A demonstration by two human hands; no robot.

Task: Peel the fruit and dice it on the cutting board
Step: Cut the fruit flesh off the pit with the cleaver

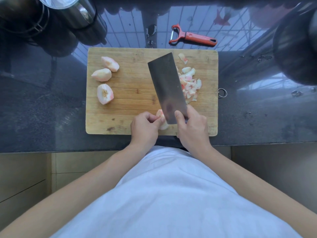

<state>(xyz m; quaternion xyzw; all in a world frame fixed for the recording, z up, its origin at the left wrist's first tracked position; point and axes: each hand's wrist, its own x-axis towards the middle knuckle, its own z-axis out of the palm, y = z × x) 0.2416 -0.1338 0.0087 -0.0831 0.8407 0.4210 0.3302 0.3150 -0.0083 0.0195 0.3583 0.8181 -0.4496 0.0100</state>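
Observation:
A wooden cutting board (133, 103) lies on the dark counter. Three peeled peach pieces sit at its left: one at the back (110, 63), one in the middle (101, 75), one cut face up (104, 93). A pile of peels (190, 85) lies at the right. My right hand (191, 126) grips the handle of a cleaver (167, 86), thumb on the blade, blade pointing away. My left hand (145, 128) pinches a peach piece (162, 120) at the board's near edge, right beside the blade's heel. The blade partly hides that piece.
A red peeler (192, 36) lies on the counter behind the board. A metal pot (68, 7) stands at the back left, and a dark round vessel (296, 48) at the right. A metal ring (222, 92) hangs off the board's right edge.

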